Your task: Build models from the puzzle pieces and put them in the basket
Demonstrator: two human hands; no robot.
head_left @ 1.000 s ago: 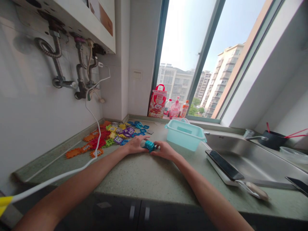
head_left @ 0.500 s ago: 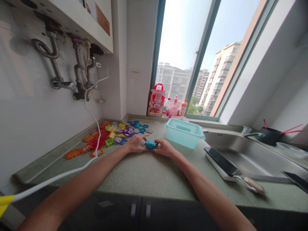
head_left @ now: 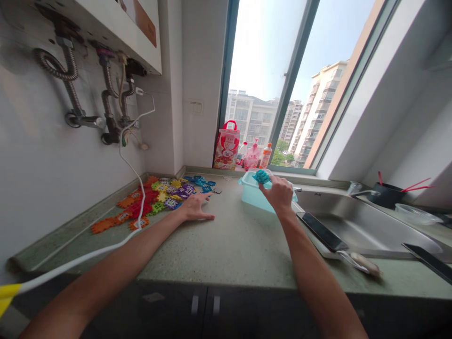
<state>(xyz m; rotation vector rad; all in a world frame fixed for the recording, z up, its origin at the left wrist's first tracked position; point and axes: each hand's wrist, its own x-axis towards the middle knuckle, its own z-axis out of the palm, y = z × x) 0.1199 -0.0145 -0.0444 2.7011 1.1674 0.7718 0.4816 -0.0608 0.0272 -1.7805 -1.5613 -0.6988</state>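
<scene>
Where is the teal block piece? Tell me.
Head view, right of centre: the right hand holds the teal block piece over the blue tub, left of the sink.

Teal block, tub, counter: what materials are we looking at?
Teal block, held in the right hand: looks like moulded plastic, with a uniform saturated colour and toothed edges; finish too small to judge.
Tub: probably thin plastic, going by the pale even aqua walls and flanged rim.
Counter: speckled greenish stone or composite, can't tell which; dull sheen.
</scene>
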